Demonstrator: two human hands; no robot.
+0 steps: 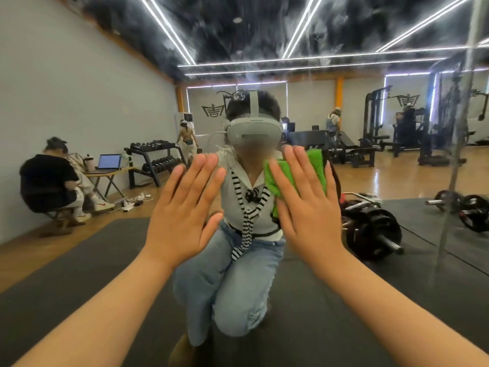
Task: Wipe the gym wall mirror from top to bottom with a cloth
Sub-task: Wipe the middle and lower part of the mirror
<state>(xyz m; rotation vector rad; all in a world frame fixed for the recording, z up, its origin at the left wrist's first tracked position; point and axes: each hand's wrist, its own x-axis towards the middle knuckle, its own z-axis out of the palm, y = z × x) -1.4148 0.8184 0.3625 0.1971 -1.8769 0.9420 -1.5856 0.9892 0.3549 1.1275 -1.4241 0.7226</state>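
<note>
Two flat hands meet the smooth mirror (87,83): my right hand (307,215) pins the fuzzy green cloth (316,165) under straight fingers (297,170); my left hand (182,213) rests beside it, fingers straight, holding nothing.

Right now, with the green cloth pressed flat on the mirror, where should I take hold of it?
Take the green cloth by its upper edge, which sticks out past the straight fingertips of the right hand, likely coming from above. It lies flat against the mirror, so that wide exposed margin offers most purchase.
</note>
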